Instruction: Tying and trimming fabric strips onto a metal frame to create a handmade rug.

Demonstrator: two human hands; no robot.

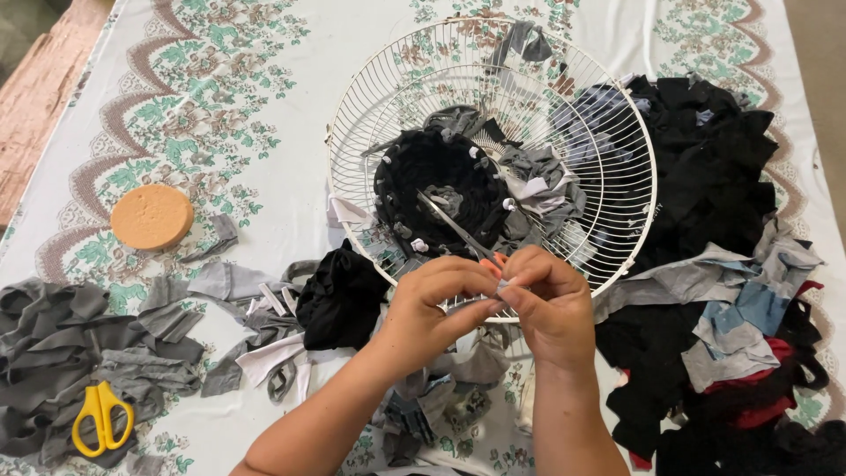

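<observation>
While pinching a thin pale grey cloth strip [502,284] between them at the near rim of the round white wire fan guard [370,97], left hand [434,300] and right hand [546,304] close together, yellow-handled scissors [100,416] far left on grey rags [62,344].

One white wire fan guard [564,132]; one round orange sponge [152,216]; one pair of yellow-handled scissors [101,417]; two hands, left [432,304] and right [548,304]; two large heaps of fabric scraps, grey [79,348] and black [714,167].

Yellow scissors [101,417]; orange disc [152,216]
</observation>
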